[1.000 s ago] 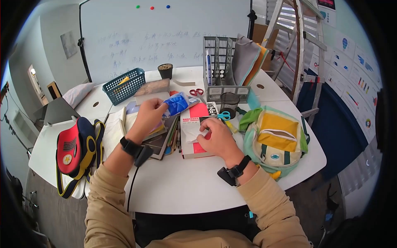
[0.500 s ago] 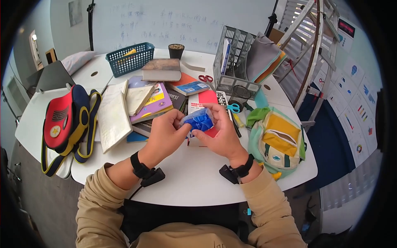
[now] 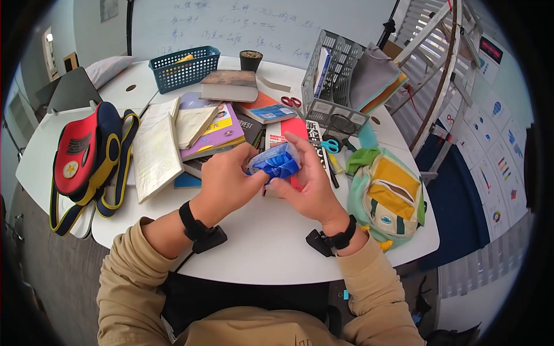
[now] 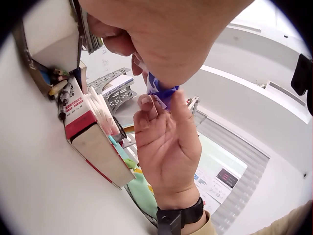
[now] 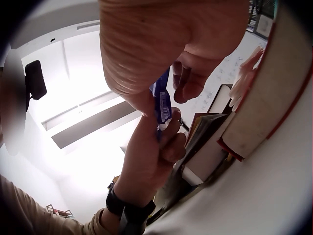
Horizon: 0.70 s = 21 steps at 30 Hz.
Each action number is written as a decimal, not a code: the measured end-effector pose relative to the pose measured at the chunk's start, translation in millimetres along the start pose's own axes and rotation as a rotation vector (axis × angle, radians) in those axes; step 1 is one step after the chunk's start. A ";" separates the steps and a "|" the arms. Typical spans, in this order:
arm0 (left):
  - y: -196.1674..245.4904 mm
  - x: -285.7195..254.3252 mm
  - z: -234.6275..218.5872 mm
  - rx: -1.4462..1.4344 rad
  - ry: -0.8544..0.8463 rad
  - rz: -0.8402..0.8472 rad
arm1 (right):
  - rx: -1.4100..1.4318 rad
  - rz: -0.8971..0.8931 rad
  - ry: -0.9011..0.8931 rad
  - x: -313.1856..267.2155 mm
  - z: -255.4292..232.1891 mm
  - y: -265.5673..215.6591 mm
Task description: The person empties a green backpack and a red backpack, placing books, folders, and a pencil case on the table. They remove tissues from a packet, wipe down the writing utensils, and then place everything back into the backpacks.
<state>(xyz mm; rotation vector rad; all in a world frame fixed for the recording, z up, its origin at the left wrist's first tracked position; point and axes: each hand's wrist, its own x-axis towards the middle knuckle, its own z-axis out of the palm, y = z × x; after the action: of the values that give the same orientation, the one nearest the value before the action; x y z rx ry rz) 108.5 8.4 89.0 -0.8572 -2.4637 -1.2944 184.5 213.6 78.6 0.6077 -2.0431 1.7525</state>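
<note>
A small blue plastic packet with clear wrapping is held between both hands, above the table's front part. My left hand grips its left end, thumb on the near side and fingers curled. On the other end, my right hand pinches it between thumb and fingers, as the left wrist view shows. Below lies a thick red-and-white book, partly hidden by the hands in the head view. Pale, thin folded sheets lie on that book.
Left of the hands are piled books and an open notebook. A red-and-navy bag lies far left, a green-and-yellow backpack right. Behind stand a teal basket and grey file rack; blue scissors lie near.
The left hand has brought the blue packet nearer and rightward. The right hand has left the book and taken hold of the packet too. Over the last half second the hands have barely moved.
</note>
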 end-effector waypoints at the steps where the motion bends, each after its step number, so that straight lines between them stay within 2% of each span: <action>1: 0.1 -0.2 -1.0 0.019 -0.011 -0.012 | 0.041 -0.002 0.013 0.3 0.3 1.2; 4: -8.2 -0.6 3.6 -0.030 -0.011 0.001 | 0.072 0.144 0.120 -2.5 -7.4 -11.7; 8: -8.1 -0.1 2.4 0.053 -0.026 0.007 | -0.048 0.064 0.228 -3.5 -14.9 11.3; 12: -5.1 -2.0 2.7 0.101 -0.018 0.033 | 0.135 0.090 0.256 -3.1 -10.4 2.2; 16: -11.0 -2.4 3.5 0.162 0.002 0.132 | 0.050 0.129 0.218 -5.2 -9.4 -1.9; 19: -7.4 -3.1 2.7 0.114 0.114 0.265 | 0.038 0.157 0.187 -6.8 -9.6 -2.4; 21: -7.0 -2.0 1.8 0.092 0.120 0.287 | 0.045 0.180 0.173 -8.0 -11.0 -0.9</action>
<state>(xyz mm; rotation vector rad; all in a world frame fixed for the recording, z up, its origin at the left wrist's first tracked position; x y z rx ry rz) 106.1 6.1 82.3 -1.0322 -2.1928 -1.0905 191.8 225.0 76.6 0.2805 -1.9955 1.8845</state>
